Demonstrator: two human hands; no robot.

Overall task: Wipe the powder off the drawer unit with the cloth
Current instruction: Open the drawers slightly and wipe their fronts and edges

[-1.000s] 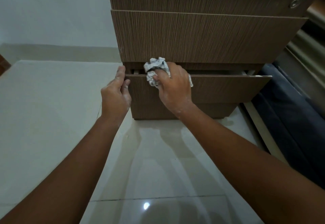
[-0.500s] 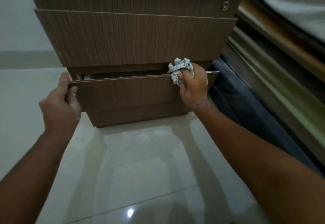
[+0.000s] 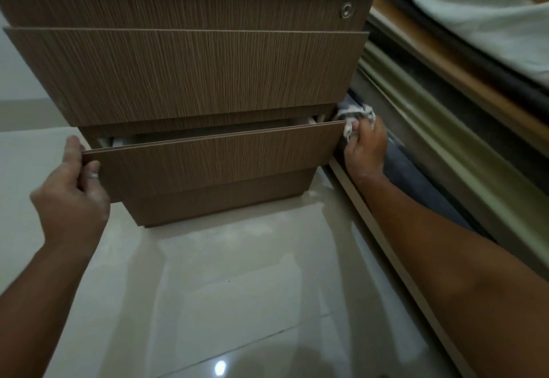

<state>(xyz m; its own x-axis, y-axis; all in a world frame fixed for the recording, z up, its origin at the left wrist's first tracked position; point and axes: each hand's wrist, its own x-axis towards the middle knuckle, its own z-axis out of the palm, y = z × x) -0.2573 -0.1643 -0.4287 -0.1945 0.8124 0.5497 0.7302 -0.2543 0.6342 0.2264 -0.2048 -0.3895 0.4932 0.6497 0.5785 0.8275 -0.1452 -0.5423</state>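
Observation:
A brown wood-grain drawer unit (image 3: 190, 74) stands on the floor with its bottom drawer (image 3: 214, 158) pulled partly out. My left hand (image 3: 71, 187) grips the left end of that drawer's front panel. At the right end of the panel's top edge, my right hand (image 3: 367, 149) is closed around a crumpled white checked cloth (image 3: 356, 118). The cloth touches the panel's upper right corner. Whitish smudges show on both hands. I cannot make out powder on the drawer fronts.
Glossy pale floor tiles (image 3: 237, 288) spread in front of the unit. A bed frame with a dark rail (image 3: 445, 140) and light bedding (image 3: 475, 15) runs along the right. A dark blue fabric (image 3: 416, 181) lies between unit and bed. A round lock (image 3: 346, 9) sits on the top drawer.
My right hand slid the cloth rightward along the bottom drawer's top edge, from near its left end to its right corner. My left hand kept hold of the left end.

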